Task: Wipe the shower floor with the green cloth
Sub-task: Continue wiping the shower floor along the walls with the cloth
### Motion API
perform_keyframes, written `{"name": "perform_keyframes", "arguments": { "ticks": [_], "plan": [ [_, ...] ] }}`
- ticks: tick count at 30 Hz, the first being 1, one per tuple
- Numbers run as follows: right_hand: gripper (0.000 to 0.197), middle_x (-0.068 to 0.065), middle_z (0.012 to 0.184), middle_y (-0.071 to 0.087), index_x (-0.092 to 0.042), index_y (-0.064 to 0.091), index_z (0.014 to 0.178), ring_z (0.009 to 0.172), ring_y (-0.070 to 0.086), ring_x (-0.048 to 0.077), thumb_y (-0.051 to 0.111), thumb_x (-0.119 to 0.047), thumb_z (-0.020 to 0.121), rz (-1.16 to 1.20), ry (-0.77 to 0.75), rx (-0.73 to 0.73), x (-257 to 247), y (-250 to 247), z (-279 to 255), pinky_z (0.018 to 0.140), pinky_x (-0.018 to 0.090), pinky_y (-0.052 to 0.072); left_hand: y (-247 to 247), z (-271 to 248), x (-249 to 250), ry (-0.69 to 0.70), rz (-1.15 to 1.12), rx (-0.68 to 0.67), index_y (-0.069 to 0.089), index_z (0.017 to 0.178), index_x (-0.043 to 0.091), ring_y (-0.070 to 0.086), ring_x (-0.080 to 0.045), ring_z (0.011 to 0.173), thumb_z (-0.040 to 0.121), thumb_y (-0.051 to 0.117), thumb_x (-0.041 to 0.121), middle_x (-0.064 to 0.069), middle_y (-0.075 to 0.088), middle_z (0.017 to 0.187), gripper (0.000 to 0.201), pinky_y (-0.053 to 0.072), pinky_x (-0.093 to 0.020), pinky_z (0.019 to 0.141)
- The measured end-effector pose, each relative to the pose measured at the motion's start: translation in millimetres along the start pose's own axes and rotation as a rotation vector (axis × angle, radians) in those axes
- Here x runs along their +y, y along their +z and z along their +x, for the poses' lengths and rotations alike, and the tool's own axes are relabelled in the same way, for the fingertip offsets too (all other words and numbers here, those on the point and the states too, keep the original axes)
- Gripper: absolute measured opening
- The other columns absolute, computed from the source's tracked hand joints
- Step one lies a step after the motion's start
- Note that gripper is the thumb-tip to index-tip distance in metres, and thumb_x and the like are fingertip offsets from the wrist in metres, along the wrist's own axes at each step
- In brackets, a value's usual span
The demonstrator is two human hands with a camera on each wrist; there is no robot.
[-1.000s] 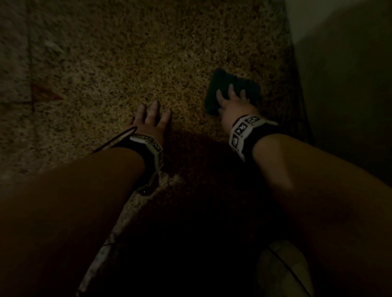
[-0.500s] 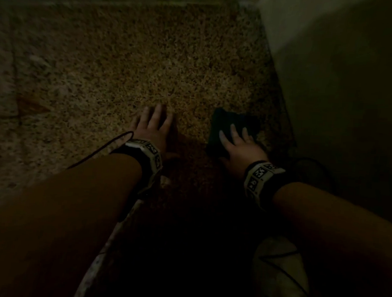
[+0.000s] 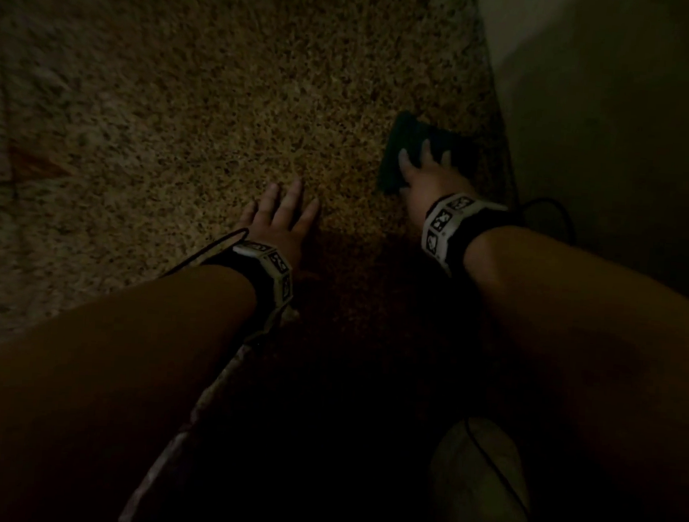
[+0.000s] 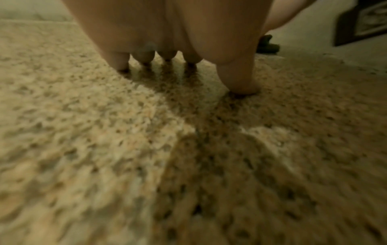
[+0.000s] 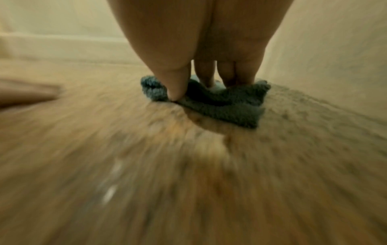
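Since half a second ago the right hand [image 3: 424,172] pushed the green cloth [image 3: 414,143] up along the wall, fingers flat on it; left hand [image 3: 280,219] flat on the shower floor [image 3: 182,107]. Wiping's underway, most floor probably left.

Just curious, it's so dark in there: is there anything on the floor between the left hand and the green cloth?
Nothing: the head view shows only bare speckled shower floor between the left hand and the green cloth.

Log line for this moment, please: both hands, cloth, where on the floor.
right hand pressing green cloth flat | cloth on shower floor beside wall | left hand braced flat on floor
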State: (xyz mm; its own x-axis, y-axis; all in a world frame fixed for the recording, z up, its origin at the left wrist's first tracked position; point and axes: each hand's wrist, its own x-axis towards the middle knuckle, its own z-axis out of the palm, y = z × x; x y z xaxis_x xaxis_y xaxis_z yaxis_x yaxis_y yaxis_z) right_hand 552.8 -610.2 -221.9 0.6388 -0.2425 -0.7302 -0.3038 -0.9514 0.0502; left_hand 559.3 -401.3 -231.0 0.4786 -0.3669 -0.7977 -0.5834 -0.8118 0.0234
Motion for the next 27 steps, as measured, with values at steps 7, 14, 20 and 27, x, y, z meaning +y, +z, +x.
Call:
{"name": "perform_keyframes", "arguments": {
  "ticks": [7,14,20,27],
  "plan": [
    [0.064,0.011,0.159,-0.009,-0.024,0.003,0.152,0.142,-0.003,0.044,0.036,-0.006,0.101,0.014,-0.088,-0.034,20.1,12.6,-7.3,0.113,0.052,0.02,3.8,-1.4,0.8,-0.005,0.008,0.041,-0.024,0.146,0.028,-0.025,-0.029,0.141,0.083,0.04,0.071,-0.003,-0.038,0.149,0.099,-0.007,-0.044,0.116],
    [0.076,0.008,0.158,-0.014,-0.026,-0.004,0.152,0.143,-0.007,0.041,0.042,-0.005,0.095,-0.018,-0.101,-0.083,58.4,68.4,-59.4,0.116,0.044,0.004,-6.8,-1.3,14.6,0.019,0.051,0.048,-0.019,0.148,0.023,-0.024,-0.028,0.142,0.087,0.038,0.068,-0.003,-0.032,0.152,0.095,-0.007,-0.043,0.116],
    [0.078,0.006,0.158,-0.017,-0.026,-0.004,0.151,0.143,-0.01,0.039,0.044,-0.003,0.095,0.062,-0.084,-0.097,59.4,64.0,-58.9,0.116,0.045,0.004,-5.2,0.0,17.3,0.052,0.114,0.026,-0.02,0.148,0.029,-0.023,-0.028,0.142,0.089,0.04,0.065,-0.001,-0.034,0.151,0.091,-0.004,-0.045,0.117],
    [0.071,0.008,0.159,-0.012,-0.027,0.0,0.152,0.143,-0.004,0.042,0.035,0.0,0.097,0.101,0.015,0.023,55.6,27.9,-12.1,0.114,0.05,0.013,-3.7,5.9,15.8,0.04,0.105,-0.047,-0.027,0.145,0.031,-0.027,-0.029,0.14,0.088,0.042,0.065,0.0,-0.04,0.147,0.095,-0.004,-0.047,0.117]
  ]
}}
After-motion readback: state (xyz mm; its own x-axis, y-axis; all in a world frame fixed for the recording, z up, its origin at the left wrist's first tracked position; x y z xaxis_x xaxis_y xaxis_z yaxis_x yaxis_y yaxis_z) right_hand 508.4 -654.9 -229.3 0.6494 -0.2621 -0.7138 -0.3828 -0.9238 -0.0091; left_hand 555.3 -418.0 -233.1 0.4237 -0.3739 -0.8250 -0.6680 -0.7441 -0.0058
